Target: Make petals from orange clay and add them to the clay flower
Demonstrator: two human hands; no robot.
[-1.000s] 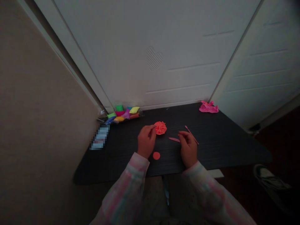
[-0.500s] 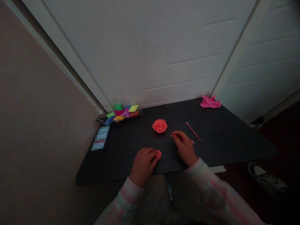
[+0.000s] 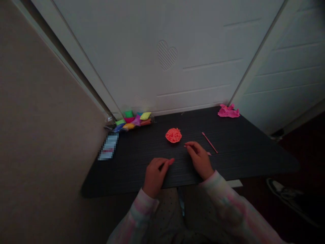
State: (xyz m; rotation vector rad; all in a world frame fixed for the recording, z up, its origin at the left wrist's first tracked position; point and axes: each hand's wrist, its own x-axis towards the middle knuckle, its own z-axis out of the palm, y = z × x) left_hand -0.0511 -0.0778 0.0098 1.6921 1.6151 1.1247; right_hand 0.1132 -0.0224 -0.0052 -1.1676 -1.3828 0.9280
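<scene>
My left hand [image 3: 154, 174] is closed in a pinch above the front of the dark table, with a small flat piece of coral clay [image 3: 171, 161] between thumb and fingers. To its right, my right hand [image 3: 200, 159] is closed around a thin pink modelling tool [image 3: 209, 154]. One tip of the tool pokes out past the fingers and the other end shows behind the hand; its middle is hidden. Just beyond both hands sits a round coral clay shape [image 3: 173, 135] with a crinkled, ruffled top. A second pink modelling tool [image 3: 210, 142] lies slantwise right of my right hand.
Several colourful clay packets [image 3: 132, 121] lie at the table's back left, against the white door [image 3: 198, 44]. A blurred-out pale item [image 3: 109, 147] rests near the left edge. Crumpled pink material [image 3: 228, 111] is at the back right corner of the dark table [image 3: 254, 152].
My left hand has turned and lifted slightly, so the clay piece now shows more edge-on. My right hand has stayed almost still. The view has shifted slightly.
</scene>
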